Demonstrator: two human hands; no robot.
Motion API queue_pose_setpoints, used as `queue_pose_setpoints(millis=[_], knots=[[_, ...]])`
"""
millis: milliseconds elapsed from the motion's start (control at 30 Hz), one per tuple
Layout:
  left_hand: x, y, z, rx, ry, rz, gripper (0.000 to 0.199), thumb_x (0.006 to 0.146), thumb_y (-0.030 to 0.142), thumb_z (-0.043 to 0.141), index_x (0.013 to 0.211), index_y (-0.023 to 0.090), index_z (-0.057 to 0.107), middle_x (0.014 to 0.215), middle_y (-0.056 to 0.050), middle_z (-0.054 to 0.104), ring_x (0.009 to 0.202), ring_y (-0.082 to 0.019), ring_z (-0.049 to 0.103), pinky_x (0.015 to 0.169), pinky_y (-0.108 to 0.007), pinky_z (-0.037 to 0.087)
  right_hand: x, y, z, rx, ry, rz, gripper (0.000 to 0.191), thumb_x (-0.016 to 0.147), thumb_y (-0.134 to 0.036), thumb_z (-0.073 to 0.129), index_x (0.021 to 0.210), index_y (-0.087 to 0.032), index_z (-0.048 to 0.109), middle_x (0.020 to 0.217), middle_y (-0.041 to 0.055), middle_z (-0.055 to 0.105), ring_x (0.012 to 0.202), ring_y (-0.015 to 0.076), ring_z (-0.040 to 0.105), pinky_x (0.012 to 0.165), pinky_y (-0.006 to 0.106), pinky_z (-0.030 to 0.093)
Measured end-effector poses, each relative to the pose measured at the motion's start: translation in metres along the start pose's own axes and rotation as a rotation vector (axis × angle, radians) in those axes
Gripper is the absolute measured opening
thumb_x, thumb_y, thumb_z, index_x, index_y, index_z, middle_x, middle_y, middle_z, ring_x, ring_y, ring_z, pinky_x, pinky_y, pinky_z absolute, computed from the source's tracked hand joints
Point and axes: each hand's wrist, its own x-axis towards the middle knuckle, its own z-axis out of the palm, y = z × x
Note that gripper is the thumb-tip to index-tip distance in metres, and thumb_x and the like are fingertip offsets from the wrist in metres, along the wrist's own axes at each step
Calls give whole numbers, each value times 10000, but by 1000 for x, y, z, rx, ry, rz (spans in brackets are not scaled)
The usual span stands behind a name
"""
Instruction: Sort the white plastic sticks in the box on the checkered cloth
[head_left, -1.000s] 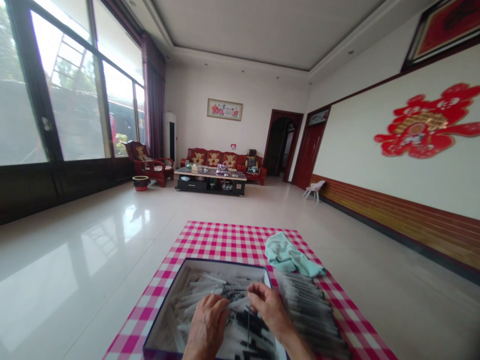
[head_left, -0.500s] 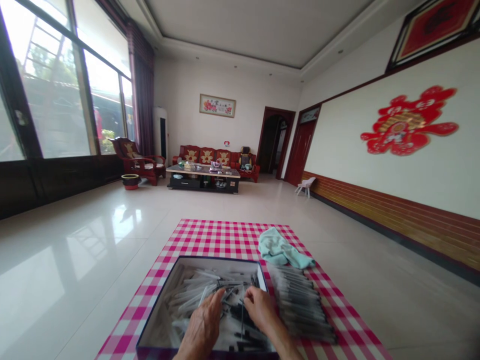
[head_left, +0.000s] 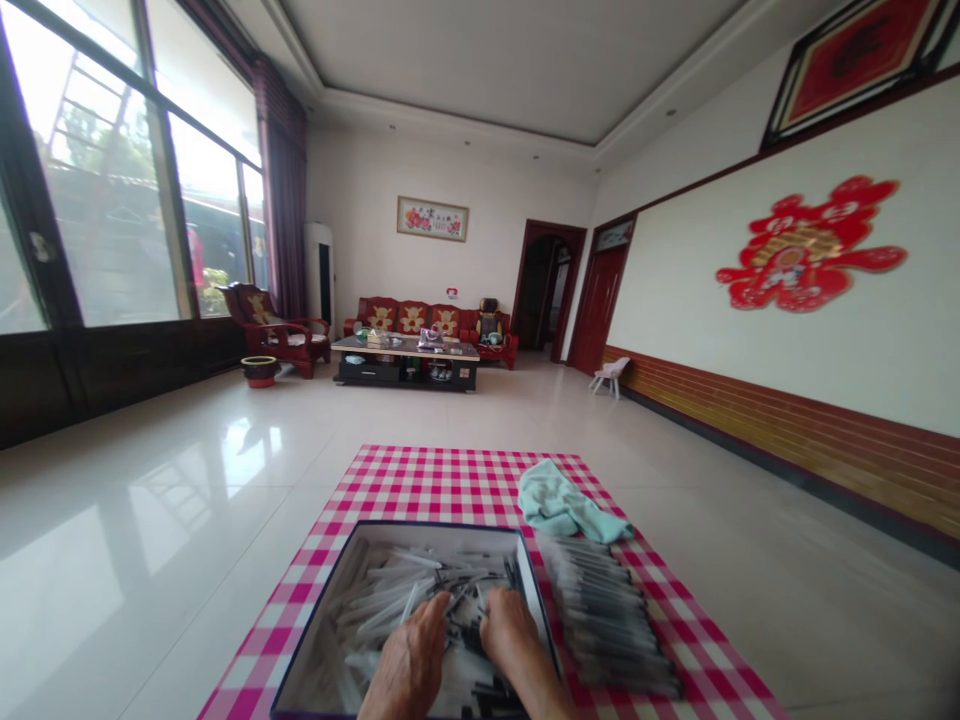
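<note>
A shallow box (head_left: 450,524) with a dark blue rim and white inner walls holds loose pen parts. Clear plastic pen barrels (head_left: 390,590) are heaped on its left side, and small black pen pieces (head_left: 491,695) lie towards the right. My left hand (head_left: 411,655) is over the middle of the box, fingers drawn together; what they hold is hidden. Close beside it, my right hand (head_left: 514,635) is closed in a pinch, with its contents too small and blurred to name. To the right of the box lies a row of pens (head_left: 607,615) with dark ends.
The box and pens rest on a pink-and-white checked tablecloth (head_left: 420,480). A crumpled mint-green cloth (head_left: 566,505) lies beyond the pens. Across the tiled floor stand a low coffee table (head_left: 405,362), a red wooden sofa (head_left: 412,312) and a small chair (head_left: 609,375).
My right hand has turned and closed more tightly; the thin upright stick seen at its fingers before no longer shows. My left hand has barely moved. The view has shifted slightly.
</note>
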Motion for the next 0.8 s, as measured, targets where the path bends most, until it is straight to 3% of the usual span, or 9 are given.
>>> queue_pose_setpoints(millis=[133,267,367,533,800], knots=[[7,4,-6,23,67,53,298,935,206,378,1209,154,485,956,-108,720,794,-190,709,658,-263,579,-3,-2,-6,169,163,40,397,792,-150,399,1152,-151,567,788,73,696,766,212,668,707,277,494],[21,15,-18,-83,-175,-102,298,922,193,393,1192,208,517,859,-39,742,696,-152,711,603,-198,554,-6,-6,-9,779,236,105,565,807,-316,419,1345,-170,324,755,18,622,552,177,595,498,268,493],[26,18,-22,-116,-285,-174,321,919,197,393,1209,226,526,892,-37,743,739,-163,713,612,-204,545,-8,-10,-11,1071,266,155,720,742,-350,542,1379,-198,242,805,8,599,561,168,592,497,276,512],[24,16,-18,-129,-332,-229,300,925,216,390,1176,225,554,901,-47,742,765,-178,711,619,-222,540,-5,-19,-15,1225,411,157,787,711,-386,628,1385,-212,262,765,-23,617,584,174,618,538,291,532],[20,16,-19,-129,-331,-235,294,921,224,397,1177,225,543,935,-54,735,781,-181,704,641,-239,527,-4,-25,-5,1249,397,78,769,733,-357,635,1376,-221,236,735,-48,601,584,163,627,539,273,527]])
